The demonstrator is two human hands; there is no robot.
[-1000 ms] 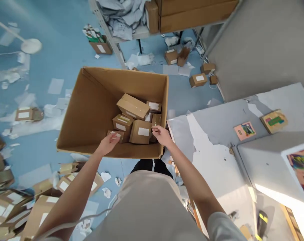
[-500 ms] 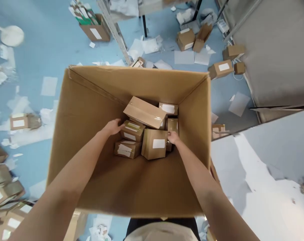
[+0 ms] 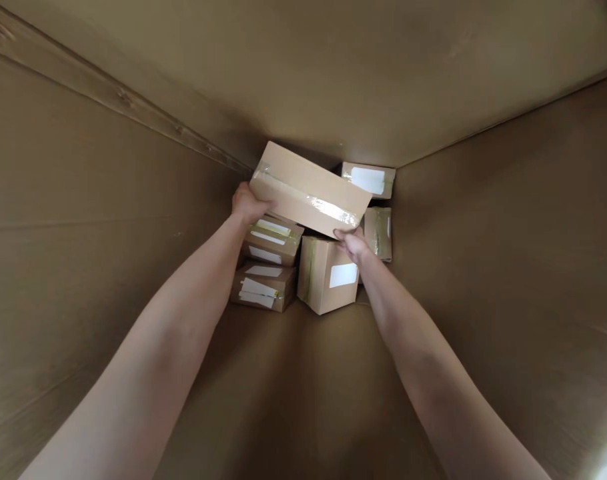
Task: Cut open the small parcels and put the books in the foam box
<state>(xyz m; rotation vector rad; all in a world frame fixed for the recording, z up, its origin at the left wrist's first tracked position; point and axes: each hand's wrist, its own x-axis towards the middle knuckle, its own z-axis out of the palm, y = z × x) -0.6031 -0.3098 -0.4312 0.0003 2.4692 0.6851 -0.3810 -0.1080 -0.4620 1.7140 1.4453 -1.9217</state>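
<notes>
Deep inside a large cardboard box (image 3: 483, 280), both my hands grip a long brown carton (image 3: 308, 187) with clear tape along its top. My left hand (image 3: 248, 203) is closed on the carton's left end. At its lower right corner, my right hand (image 3: 352, 243) holds it with the thumb on top; the other fingers are partly hidden beneath. The carton lies tilted over the smaller boxes. Just below it stands a carton with a white label (image 3: 328, 277), close to my right hand. Two stacked labelled cartons (image 3: 268, 290) sit below my left hand.
Against the far right corner are a small carton with a white label (image 3: 368, 180) and a taped carton (image 3: 378, 233) below it. The big box's tall walls (image 3: 108, 200) surround my arms on the left, right and far side.
My head has moved down into the big box, so the room around it is out of view. Both hands have moved from beside the smaller cartons onto the long carton and taken hold of it.
</notes>
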